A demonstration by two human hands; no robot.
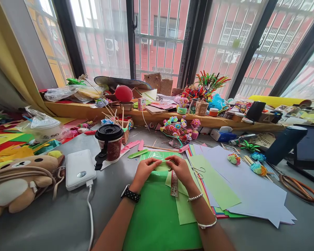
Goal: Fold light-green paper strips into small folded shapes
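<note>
My left hand (144, 171) and my right hand (180, 168) meet over a small piece of light green paper (162, 167), fingers pinched on its edges. Under them lies a large bright green sheet (157, 216) on the grey table (54, 216). A patterned ruler (174, 184) lies below my right hand, on another pale green sheet (184, 209). A watch is on my left wrist and bracelets on my right.
A white power bank (80, 169) with cable and a lidded coffee cup (110, 142) stand to the left, beside a plush bear (21, 181). Scissors (199, 171) and stacked paper sheets (246, 188) lie to the right. Paper flowers (178, 128) and craft clutter line the window sill.
</note>
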